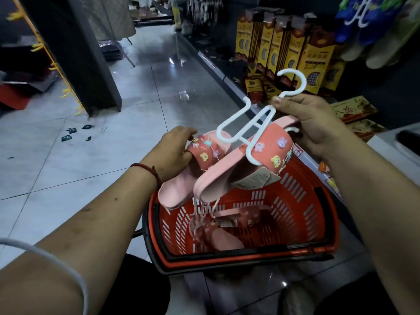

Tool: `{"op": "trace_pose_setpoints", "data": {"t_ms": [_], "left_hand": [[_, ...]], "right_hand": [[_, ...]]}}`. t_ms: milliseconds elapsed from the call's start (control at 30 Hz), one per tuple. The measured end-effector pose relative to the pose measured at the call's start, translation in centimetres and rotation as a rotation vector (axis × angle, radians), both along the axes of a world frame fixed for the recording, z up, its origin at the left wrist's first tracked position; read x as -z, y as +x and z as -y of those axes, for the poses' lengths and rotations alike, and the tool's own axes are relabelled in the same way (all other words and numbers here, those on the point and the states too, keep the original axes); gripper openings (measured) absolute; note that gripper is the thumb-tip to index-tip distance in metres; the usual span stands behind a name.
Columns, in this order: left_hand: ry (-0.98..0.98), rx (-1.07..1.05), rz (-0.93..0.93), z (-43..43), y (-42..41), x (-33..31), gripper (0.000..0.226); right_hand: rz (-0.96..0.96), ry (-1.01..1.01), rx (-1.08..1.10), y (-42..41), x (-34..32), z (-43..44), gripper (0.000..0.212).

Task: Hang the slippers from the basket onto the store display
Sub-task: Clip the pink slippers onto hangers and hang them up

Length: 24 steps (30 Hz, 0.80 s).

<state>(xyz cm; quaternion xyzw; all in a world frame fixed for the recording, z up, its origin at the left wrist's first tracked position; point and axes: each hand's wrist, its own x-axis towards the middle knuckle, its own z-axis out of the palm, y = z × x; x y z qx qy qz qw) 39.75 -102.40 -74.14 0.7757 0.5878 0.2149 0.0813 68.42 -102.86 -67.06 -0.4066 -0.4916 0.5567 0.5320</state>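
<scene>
Two pink slippers (pixel 213 180), one clasped by the left hand (pixel 175 148), are hung below the right hand's (pixel 318 123) grip pinching the white hanger (pixel 260 133), hook (pixel 302 80) upward.

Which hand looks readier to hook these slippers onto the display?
Probably right. The right hand pinches the hanger just below its hook, beside the display; the left hand only steadies a slipper.

Pink slippers (pixel 227 164) dotted with pastel cartoon charms, white hanger (pixel 252 123), red slotted basket (pixel 295 201), yellow-and-brown boxes (pixel 284 48), grey glossy floor tiles (pixel 68 167).
</scene>
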Motion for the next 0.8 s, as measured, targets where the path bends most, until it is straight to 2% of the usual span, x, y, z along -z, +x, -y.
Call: {"op": "trace_pose_setpoints", "data": {"t_ms": [133,367,500,633,800], "left_hand": [[-0.031,-0.004,-0.055,-0.1,0.2,0.3,0.056],[-0.017,0.062,-0.155,0.4,0.9,0.0,0.025],[0.01,-0.062,-0.099,0.4,1.2,0.1,0.04],[0.021,-0.172,-0.012,0.3,1.4,-0.3,0.05],[0.063,-0.099,0.103,0.8,2.6,-1.0,0.048]], "right_hand": [[-0.099,0.012,-0.018,-0.5,-0.6,0.1,0.01],[-0.137,0.048,-0.054,-1.0,-1.4,0.6,0.014],[0.01,0.035,-0.134,-1.0,-0.7,0.4,0.008],[0.313,0.013,-0.192,-0.9,0.7,-0.1,0.019],[0.416,-0.039,-0.297,-1.5,1.4,-0.3,0.015]]}}
